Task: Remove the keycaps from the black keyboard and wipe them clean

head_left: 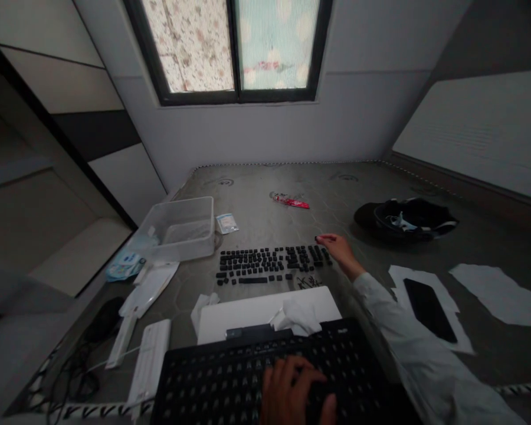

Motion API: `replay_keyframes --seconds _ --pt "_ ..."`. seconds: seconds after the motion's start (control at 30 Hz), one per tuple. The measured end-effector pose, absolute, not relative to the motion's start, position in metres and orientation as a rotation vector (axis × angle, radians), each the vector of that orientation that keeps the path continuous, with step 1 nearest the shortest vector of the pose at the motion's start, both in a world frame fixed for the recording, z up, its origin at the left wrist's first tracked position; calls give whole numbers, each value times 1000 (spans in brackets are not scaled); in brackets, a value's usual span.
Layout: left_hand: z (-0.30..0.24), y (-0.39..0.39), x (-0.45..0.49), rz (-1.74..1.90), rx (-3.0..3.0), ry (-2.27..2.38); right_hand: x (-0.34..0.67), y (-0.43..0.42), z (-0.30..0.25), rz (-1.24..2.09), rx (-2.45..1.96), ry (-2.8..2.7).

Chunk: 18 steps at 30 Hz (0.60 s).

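Note:
A black keyboard base [212, 378] with rows of switches lies close to me at the bottom. My left hand [292, 386] rests on it, fingers apart and slightly bent, gripping nothing. Beyond it, loose black keycaps [261, 260] are laid out in rows, with a long space bar keycap [253, 280] at the near side. My right hand [340, 251] reaches to the back right end of these rows. Its thumb and fingers pinch a small dark piece that looks like a keycap [317, 238], just above the surface.
A clear plastic bin [181, 233] stands at left, beside a small packet [227, 223]. A white board [265, 307] with crumpled tissue [298, 316] lies behind the keyboard. A power strip [150, 360], red tool [296, 203], black cap [407, 218] and phone [430, 310] surround it.

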<state>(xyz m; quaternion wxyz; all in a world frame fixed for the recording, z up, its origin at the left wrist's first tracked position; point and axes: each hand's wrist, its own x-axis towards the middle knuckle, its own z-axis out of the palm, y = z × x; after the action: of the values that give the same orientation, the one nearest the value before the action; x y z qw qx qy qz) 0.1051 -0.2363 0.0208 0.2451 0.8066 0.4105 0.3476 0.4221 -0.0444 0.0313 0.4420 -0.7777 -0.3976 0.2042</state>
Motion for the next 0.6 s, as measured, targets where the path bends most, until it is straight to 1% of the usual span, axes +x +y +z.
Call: replay_keyframes --seconds 0.23,0.3,0.43,0.6 --pt "60 -241 97 817 1993 1096 325 -156 75 815 -1548 -1093" --pt "67 -239 92 853 1867 1141 302 -180 90 849 -1525 -1174" --pt "82 -234 80 949 1713 1252 275 -209 117 805 -1544 -1388" --pt "97 -232 71 1008 1671 1284 264 -231 125 1000 -1514 -1479"
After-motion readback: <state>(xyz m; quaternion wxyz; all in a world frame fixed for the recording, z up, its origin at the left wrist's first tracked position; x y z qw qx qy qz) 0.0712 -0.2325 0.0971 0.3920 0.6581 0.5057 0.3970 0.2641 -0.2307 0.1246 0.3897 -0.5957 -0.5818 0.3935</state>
